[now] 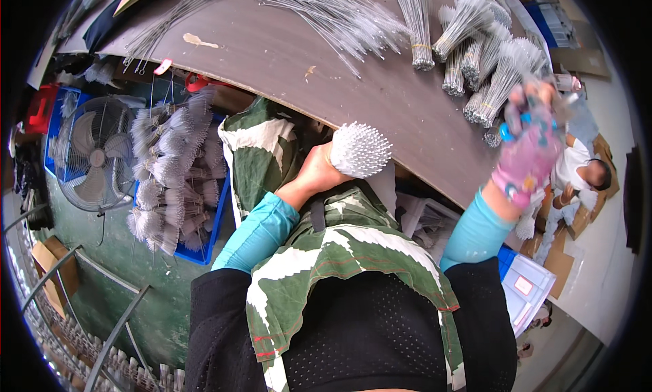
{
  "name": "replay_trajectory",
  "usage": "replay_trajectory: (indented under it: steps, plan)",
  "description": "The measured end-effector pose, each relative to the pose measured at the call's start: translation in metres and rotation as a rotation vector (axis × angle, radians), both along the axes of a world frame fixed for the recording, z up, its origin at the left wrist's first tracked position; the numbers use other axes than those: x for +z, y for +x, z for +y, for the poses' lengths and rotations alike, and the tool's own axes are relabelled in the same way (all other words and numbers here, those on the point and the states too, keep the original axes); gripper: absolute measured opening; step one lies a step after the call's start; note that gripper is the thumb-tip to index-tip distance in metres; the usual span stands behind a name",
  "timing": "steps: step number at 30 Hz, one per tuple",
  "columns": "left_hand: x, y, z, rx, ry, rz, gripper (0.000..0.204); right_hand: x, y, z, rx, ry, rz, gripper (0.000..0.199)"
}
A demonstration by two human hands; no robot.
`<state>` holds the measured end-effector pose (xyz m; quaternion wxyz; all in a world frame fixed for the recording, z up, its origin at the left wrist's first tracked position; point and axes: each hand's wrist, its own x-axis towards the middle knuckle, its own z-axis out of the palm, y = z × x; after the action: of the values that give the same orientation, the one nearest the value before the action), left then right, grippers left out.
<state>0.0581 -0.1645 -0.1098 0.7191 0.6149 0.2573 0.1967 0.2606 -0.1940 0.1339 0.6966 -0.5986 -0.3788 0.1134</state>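
My left hand (316,169), bare, is closed around a bundle of thin wire brushes (362,150). The bundle's round end of white bristle tips faces up, just in front of the table's near edge; the rest of it is hidden below. My right hand (530,147) wears a pink patterned glove with blue on some fingers. It is raised at the table's right end, close to several tied brush bundles (506,76). Motion smears its fingers, and a greyish blur beside them is too unclear to name.
Loose wire brushes (333,19) lie across the brown table (272,59). A standing fan (97,154) and a blue crate (197,255) heaped with brush bundles (173,161) are at left. Metal rails (112,344) rise at lower left. Another person (584,168) sits at right among cardboard.
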Motion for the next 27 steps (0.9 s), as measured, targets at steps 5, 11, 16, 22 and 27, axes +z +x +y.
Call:
replay_trajectory:
  steps: [5, 11, 16, 22, 27]
  plan:
    - [-0.015, -0.007, -0.008, 0.088, 0.035, -0.069, 0.031, -0.075, 0.000, 0.078, 0.009, 0.002, 0.437, 0.007]
    - [-0.022, 0.000, -0.005, 0.052, 0.048, -0.144, 0.027, -0.125, 0.000, 0.123, 0.153, -0.211, 0.688, 0.007]
    - [-0.028, -0.003, 0.000, 0.006, 0.311, -0.113, 0.032, -0.122, -0.007, 0.081, 0.334, -0.304, 0.617, 0.010]
    - [-0.021, -0.003, 0.008, -0.091, 0.255, -0.057, 0.048, -0.116, -0.014, 0.015, 0.360, -0.498, 0.424, 0.016]
    - [-0.024, -0.003, 0.011, -0.106, 0.225, -0.089, 0.064, -0.114, -0.024, -0.017, 0.438, -0.647, 0.252, 0.014]
